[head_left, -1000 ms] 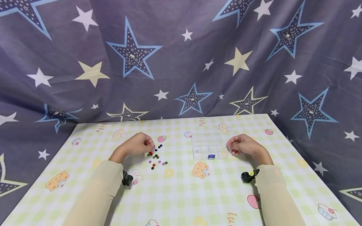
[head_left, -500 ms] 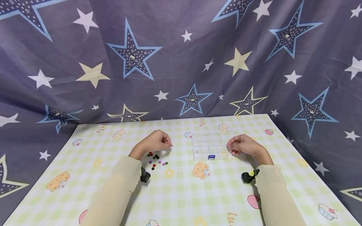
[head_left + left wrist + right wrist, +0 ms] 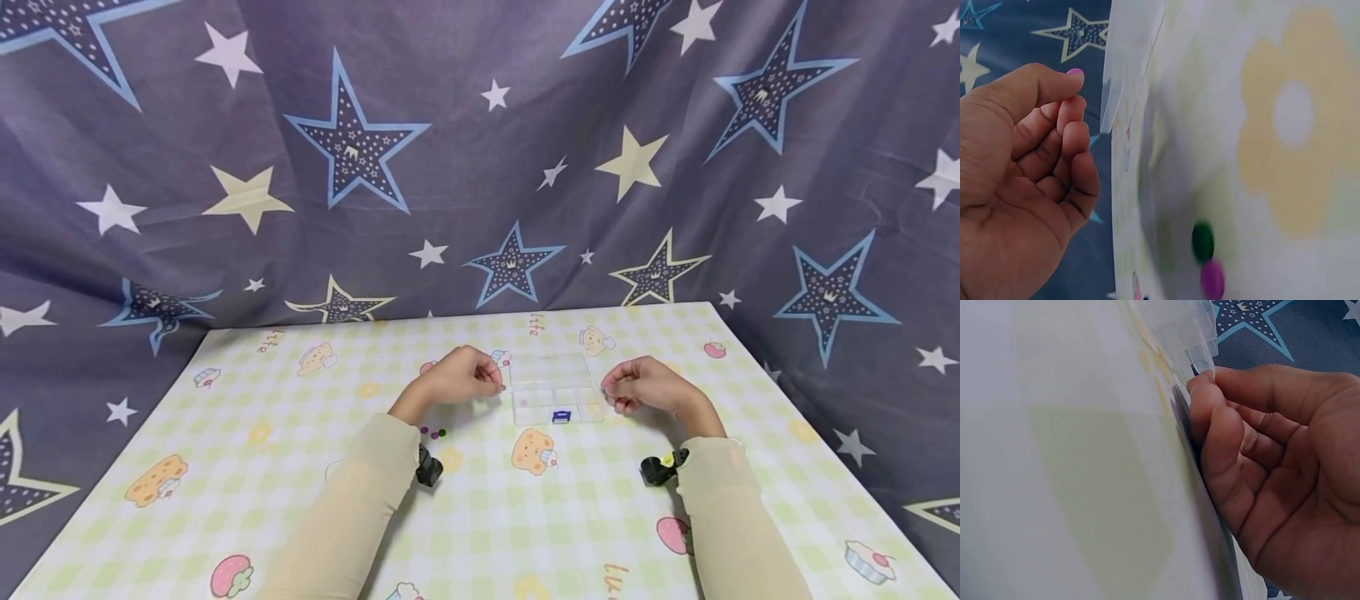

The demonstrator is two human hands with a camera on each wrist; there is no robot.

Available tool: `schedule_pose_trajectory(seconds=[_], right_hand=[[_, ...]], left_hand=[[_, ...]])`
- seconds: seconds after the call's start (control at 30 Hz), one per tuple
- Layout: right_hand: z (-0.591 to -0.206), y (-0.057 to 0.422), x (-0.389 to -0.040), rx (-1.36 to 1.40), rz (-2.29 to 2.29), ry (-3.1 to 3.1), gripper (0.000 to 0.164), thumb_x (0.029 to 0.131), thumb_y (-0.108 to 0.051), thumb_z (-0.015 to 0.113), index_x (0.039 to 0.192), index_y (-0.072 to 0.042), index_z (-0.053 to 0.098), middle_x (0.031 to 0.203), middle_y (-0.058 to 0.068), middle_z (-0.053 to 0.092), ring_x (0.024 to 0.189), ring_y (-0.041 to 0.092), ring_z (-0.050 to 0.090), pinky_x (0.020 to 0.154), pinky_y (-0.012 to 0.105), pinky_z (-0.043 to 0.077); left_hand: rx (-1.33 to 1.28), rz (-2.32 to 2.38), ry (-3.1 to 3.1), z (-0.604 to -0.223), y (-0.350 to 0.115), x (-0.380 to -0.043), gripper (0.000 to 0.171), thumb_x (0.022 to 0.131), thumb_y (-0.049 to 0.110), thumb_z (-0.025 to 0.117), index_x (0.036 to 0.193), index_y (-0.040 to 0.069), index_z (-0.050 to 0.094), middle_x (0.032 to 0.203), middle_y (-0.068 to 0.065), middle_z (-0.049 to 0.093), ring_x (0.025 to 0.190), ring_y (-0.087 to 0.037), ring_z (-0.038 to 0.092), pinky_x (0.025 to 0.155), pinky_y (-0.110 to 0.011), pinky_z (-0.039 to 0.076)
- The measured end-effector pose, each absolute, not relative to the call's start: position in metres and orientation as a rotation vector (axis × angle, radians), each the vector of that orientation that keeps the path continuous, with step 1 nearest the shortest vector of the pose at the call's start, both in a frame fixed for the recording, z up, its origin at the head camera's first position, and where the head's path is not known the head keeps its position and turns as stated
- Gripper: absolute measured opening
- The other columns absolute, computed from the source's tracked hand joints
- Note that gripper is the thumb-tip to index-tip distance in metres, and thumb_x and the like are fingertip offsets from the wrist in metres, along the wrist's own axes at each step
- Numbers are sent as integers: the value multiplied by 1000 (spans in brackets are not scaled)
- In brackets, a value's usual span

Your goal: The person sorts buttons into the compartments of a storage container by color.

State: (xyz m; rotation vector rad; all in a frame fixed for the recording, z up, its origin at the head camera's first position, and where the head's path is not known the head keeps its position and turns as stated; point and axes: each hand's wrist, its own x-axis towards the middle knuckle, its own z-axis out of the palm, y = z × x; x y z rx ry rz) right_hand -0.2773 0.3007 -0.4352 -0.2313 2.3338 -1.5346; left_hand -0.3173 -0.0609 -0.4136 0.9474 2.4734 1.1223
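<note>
My left hand (image 3: 465, 375) pinches a small purple bead (image 3: 1075, 71) between thumb and fingertip, just left of a clear plastic compartment box (image 3: 551, 398). The box stands with its lid (image 3: 550, 368) raised at the back and a blue latch (image 3: 561, 416) at the front. A pinkish dot shows in its left compartment. My right hand (image 3: 641, 385) holds the box's right edge between thumb and index finger. On the table, a green bead (image 3: 1202, 242) and a purple bead (image 3: 1212, 280) lie below the left hand; the rest of the pile is hidden behind the left forearm.
A green-checked cloth (image 3: 585, 517) with printed cartoons covers the table. Behind it hangs a dark curtain (image 3: 450, 192) with stars. Black wrist cameras sit on the left cuff (image 3: 429, 467) and the right cuff (image 3: 660, 468).
From the bead pile, my left hand has moved right to the box's left side, carrying a bead. Its forearm now covers most of the pile. The right hand has stayed at the box.
</note>
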Motion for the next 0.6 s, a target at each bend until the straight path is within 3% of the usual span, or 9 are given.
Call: schedule_pose_trajectory(seconds=[0.6], right_hand=[[-434,300,-276,-242,-1533,2332,18,100,-2,61,109,13,65,82,13,67,68,17,64,62,29,55]], left_hand=[[928,1166,2517,-424,-42,-320,5,91,2,71,91,5,75,81,-1,69,74,-12,60,75,-26,52]])
